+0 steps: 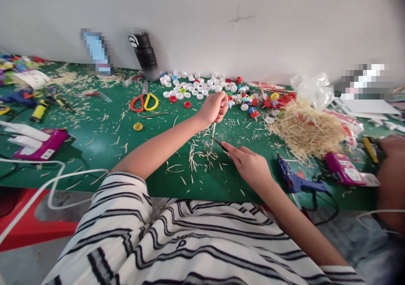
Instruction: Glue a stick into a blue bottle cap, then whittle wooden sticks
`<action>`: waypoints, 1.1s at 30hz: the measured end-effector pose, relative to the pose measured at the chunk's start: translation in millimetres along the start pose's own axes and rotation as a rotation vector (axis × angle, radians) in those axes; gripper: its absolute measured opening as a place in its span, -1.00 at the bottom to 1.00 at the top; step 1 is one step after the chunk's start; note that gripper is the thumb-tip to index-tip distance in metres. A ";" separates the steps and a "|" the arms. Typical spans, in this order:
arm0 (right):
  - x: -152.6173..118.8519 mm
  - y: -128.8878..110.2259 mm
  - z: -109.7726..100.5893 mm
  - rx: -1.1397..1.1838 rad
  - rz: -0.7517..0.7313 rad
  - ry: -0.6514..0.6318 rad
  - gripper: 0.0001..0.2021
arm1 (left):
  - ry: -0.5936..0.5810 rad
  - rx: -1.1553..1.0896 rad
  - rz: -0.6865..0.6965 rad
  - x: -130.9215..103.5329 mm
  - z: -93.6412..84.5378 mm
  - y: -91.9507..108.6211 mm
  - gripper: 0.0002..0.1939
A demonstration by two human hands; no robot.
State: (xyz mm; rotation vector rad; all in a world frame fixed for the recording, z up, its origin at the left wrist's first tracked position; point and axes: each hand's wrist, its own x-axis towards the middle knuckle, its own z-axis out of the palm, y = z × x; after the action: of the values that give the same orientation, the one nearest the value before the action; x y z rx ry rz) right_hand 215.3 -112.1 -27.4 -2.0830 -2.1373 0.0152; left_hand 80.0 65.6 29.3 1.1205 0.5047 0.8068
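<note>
My left hand (215, 109) is closed in a fist around a thin pale wooden stick (214, 129), whose lower end points down at the table. My right hand (251, 163) grips a slim dark knife (220, 143), index finger stretched along it. The knife's tip is close to the lower end of the stick; whether they touch, I cannot tell. Curled wood shavings (202, 155) lie scattered under both hands. Beyond my left hand spread many white bottle caps (200, 89), with a few red, blue and green ones among them.
Scissors (144, 101) and a yellow cap (138, 126) lie left. A black bottle (144, 55) stands by the wall. On the right are a shavings heap (305, 129), a blue glue gun (299, 180), a purple power strip (344, 169) and another person's arm (392, 171).
</note>
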 end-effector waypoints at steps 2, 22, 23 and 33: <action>4.9 -1.1 -3.7 -0.016 -0.004 0.041 -0.55 | 0.034 0.034 0.016 -1.9 4.6 -0.1 -0.58; -8.2 0.1 2.6 0.247 0.042 -0.016 -0.52 | 0.054 -0.180 -0.047 1.9 -1.7 -3.2 -0.57; -8.6 -0.9 2.0 0.241 0.044 -0.016 -0.52 | 0.067 -0.160 -0.031 1.9 -0.6 -4.2 -0.57; 6.6 -18.0 -15.6 0.046 0.053 -0.063 -0.52 | 0.029 -0.075 0.031 -1.7 15.0 -9.1 -0.53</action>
State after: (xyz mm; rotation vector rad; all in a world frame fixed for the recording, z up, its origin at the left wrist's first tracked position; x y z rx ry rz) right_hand 199.2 -107.7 -9.3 -2.1400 -2.0952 0.1369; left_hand 92.6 53.5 26.3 1.0512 0.4779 0.8634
